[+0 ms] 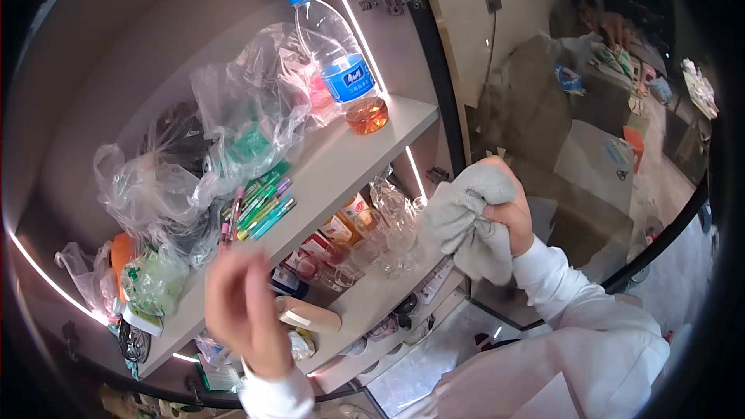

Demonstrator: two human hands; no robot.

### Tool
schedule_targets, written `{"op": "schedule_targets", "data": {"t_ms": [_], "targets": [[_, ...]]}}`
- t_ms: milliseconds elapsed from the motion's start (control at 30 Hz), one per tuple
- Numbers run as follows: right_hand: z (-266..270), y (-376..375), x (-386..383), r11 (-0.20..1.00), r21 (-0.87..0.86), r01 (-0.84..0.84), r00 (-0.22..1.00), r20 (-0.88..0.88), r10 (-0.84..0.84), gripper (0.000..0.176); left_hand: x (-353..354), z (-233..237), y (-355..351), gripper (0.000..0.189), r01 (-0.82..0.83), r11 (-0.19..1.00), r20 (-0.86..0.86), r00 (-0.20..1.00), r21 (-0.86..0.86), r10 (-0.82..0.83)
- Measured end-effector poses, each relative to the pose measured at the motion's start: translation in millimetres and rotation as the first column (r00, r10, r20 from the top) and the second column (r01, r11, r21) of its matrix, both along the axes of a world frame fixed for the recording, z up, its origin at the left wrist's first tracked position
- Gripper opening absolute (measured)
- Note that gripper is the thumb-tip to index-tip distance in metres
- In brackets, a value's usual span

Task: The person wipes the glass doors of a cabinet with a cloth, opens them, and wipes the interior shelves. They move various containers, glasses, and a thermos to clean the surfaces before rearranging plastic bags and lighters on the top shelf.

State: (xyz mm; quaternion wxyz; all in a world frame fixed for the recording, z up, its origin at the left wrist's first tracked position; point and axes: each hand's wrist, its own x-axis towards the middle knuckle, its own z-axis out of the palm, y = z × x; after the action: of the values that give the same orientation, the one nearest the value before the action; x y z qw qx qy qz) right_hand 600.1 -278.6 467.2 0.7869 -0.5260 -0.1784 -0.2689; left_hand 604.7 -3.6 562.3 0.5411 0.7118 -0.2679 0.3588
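My right hand grips a bunched grey cloth in front of the cabinet's glass door. My left hand is raised before the shelf edge, blurred by motion, with its fingers loosely apart and nothing visible in them. Just beyond it, several colored pens lie in a pile on the upper shelf. A clear bottle with a blue cap and label stands upright near the shelf's right end, holding a little amber liquid. Clear plastic bags lie crumpled behind the pens.
On the lower shelf stand glasses, boxes and a beige cylinder. A green-and-white bag sits at the upper shelf's left end. The glass door swings out to the right, with a person reflected in it.
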Motion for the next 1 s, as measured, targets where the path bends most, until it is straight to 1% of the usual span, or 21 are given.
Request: {"op": "schedule_targets", "data": {"t_ms": [33,100,133,200,267,300,333,367,400,467,533,600,633,667,700,733,767,800,833,900,1000], "targets": [[2.6,1.6,2.2,1.0,-0.001,-0.008,1.0,0.006,0.008,0.046,22.1,19.8,-23.5,0.018,0.065,0.997,-0.062,0.996,0.044,-0.062],[3.3,6.8,5.1,0.966,0.05,0.253,0.953,0.158,-0.258,0.043,76.7,42.1,-72.4,0.046,0.279,0.958,-0.26,0.932,0.068,-0.253],[3.9,9.1,6.6,0.968,0.052,0.244,0.954,0.167,-0.25,0.043,109.9,41.8,-94.0,0.067,0.228,0.967,-0.272,0.944,0.118,-0.189],[7.1,10.7,9.9,0.895,0.191,0.403,0.89,0.145,-0.432,0.04,155.6,44.4,-134.5,0.08,0.295,0.946,-0.352,0.906,0.133,-0.233],[16.2,5.5,11.5,0.893,0.226,0.389,0.881,0.191,-0.432,0.039,195.9,34.9,-154.9,0.079,0.249,0.955,-0.329,0.926,0.161,-0.186],[22.1,1.2,13.0,0.825,0.125,0.552,0.786,0.254,-0.564,0.04,207.9,33.7,-161.4,0.079,0.233,0.957,-0.322,0.931,0.17,-0.17],[26.8,-3.3,14.7,0.715,0.034,0.698,0.668,0.328,-0.668,0.042,213.1,35.0,-161.7,0.074,0.163,0.956,-0.326,0.942,0.245,-0.077],[30.5,-9.5,16.8,0.637,-0.028,0.77,0.588,0.416,-0.693,0.044,216.3,34.3,-160.0,0.069,0.095,0.943,-0.326,0.945,0.319,0.015],[32.7,-12.6,21.6,0.531,-0.043,0.846,0.49,0.456,-0.743,0.042,220.5,31.6,-157.3,0.069,0.098,0.943,-0.332,0.943,0.317,0.013],[49.4,-9.7,29.3,0.381,-0.049,0.923,0.34,0.563,-0.753,0.042,230.7,28.4,-145.6,0.043,0.173,0.983,-0.348,0.927,0.059,-0.142],[67.7,-7.5,43.1,0.295,-0.126,0.947,0.299,0.683,-0.666,0.046,232.4,36.8,-123.4,0.038,0.324,0.939,-0.312,0.886,-0.113,-0.343],[79.7,-4.4,76.6,0.289,-0.267,0.919,0.388,0.739,-0.55,0.045,224.7,53.5,-99.3,0.043,0.326,0.922,-0.392,0.836,-0.208,-0.383],[81.2,-0.1,94.8,0.257,-0.383,0.887,0.461,0.71,-0.533,0.04,222.1,60.0,-89.4,0.043,0.319,0.923,-0.388,0.839,-0.217,-0.381],[79.4,3.3,114.7,0.222,-0.491,0.843,0.528,0.672,-0.519,0.036,220.1,66.5,-80.3,0.044,0.321,0.919,-0.411,0.824,-0.23,-0.391],[71.3,-0.3,136.1,0.12,-0.647,0.753,0.615,0.628,-0.476,0.035,220.7,70.0,-72.7,0.045,0.322,0.915,-0.433,0.808,-0.245,-0.4],[81.3,2.2,141.4,0.121,-0.647,0.753,0.619,0.634,-0.464,0.035,223.1,71.1,-69.8,0.045,0.314,0.915,-0.428,0.812,-0.253,-0.397],[93.9,6.2,145.1,-0.017,-0.881,0.473,0.786,0.43,-0.444,0.039,227.1,72.0,-69.4,0.048,0.285,0.936,-0.353,0.87,-0.205,-0.343],[103.7,8.6,150.7,-0.16,-0.98,0.121,0.867,0.183,-0.464,0.043,231.6,73.2,-69.5,0.052,0.251,0.954,-0.274,0.918,-0.161,-0.288],[105.7,8.6,160.9,-0.169,-0.979,0.116,0.871,0.182,-0.457,0.043,240.5,72.3,-68.4,0.056,0.293,0.929,-0.259,0.901,-0.225,-0.347],[101.6,6.7,188.4,-0.196,-0.974,0.114,0.899,0.185,-0.397,0.043,244.6,74.8,-69.4,0.057,0.282,0.922,-0.235,0.908,-0.267,-0.346],[105.7,11.9,226.1,-0.228,-0.97,0.084,0.907,0.169,-0.385,0.042,252.7,77.7,-71.6,0.057,0.284,0.897,-0.175,0.918,-0.34,-0.357]]}}
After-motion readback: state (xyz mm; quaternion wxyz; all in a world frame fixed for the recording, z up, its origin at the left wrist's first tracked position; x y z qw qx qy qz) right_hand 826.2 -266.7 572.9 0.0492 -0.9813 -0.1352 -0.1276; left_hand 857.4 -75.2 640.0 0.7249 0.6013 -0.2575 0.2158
